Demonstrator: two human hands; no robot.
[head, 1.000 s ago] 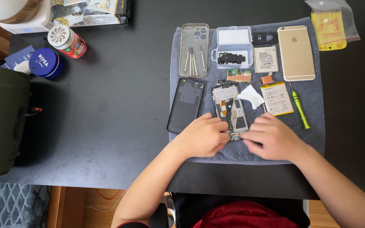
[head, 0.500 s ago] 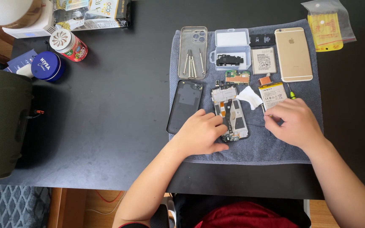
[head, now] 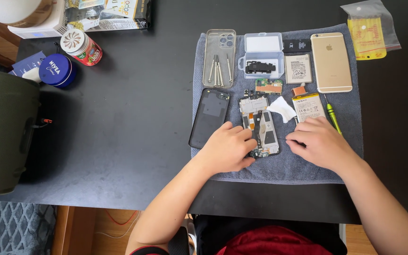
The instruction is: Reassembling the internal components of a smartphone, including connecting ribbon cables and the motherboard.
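Note:
An opened phone (head: 259, 123) with its circuit boards bare lies in the middle of a grey towel (head: 279, 165). My left hand (head: 227, 148) grips its lower left edge, fingertips on the frame. My right hand (head: 321, 142) rests palm down on the towel to the phone's right. Its curled fingers touch the lower edge of a white battery (head: 308, 105), and a green screwdriver (head: 334, 119) lies just beside them. What is under its palm is hidden. A black back cover (head: 208, 117) lies left of the phone and a white wipe (head: 282, 108) lies between phone and battery.
On the towel's far half are a clear case with several thin tools (head: 220, 59), a small plastic box (head: 260, 55), a green circuit board (head: 268, 86), another battery (head: 298, 68) and a gold phone (head: 330, 61). A blue tin (head: 56, 70), a red can (head: 82, 47) and a dark green bag (head: 3, 132) sit left.
My right hand has moved right, off the opened phone and over to the battery and screwdriver. My left hand has stayed on the phone's lower left edge.

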